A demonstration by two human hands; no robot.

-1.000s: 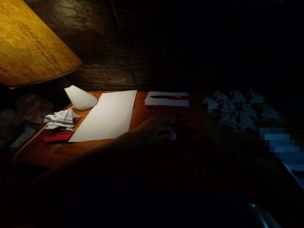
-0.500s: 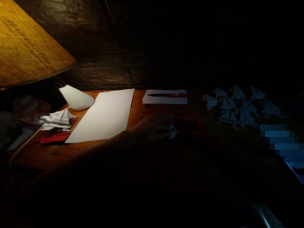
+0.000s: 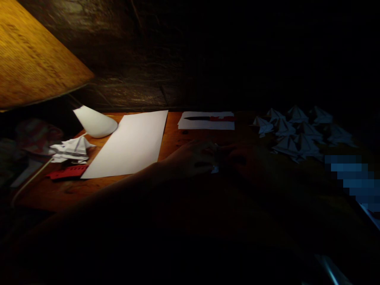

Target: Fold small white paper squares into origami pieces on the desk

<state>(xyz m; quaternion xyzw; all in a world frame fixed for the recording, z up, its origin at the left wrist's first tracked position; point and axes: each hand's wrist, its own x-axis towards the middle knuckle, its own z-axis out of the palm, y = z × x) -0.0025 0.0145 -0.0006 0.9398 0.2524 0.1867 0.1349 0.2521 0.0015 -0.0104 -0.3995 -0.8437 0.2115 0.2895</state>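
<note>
My left hand (image 3: 192, 158) rests on the wooden table (image 3: 172, 138), fingers curled around a small white piece of paper (image 3: 215, 169) that peeks out at the fingertips. My right hand (image 3: 246, 160) meets it from the right in deep shadow, pressed against the same small paper; its fingers are barely visible. A large white sheet (image 3: 130, 144) lies just left of my left hand.
Several folded white paper shapes (image 3: 293, 130) are heaped at the right. A knife with a red handle (image 3: 208, 118) lies on a white sheet at the back. At the left are a white paper cone (image 3: 95, 122), a crumpled folded paper (image 3: 73, 149), a red strip (image 3: 68, 172) and a lampshade (image 3: 32, 63).
Both hands stay together at the small paper; the white bit at my fingertips shifts slightly. The view has drifted a little to the left.
</note>
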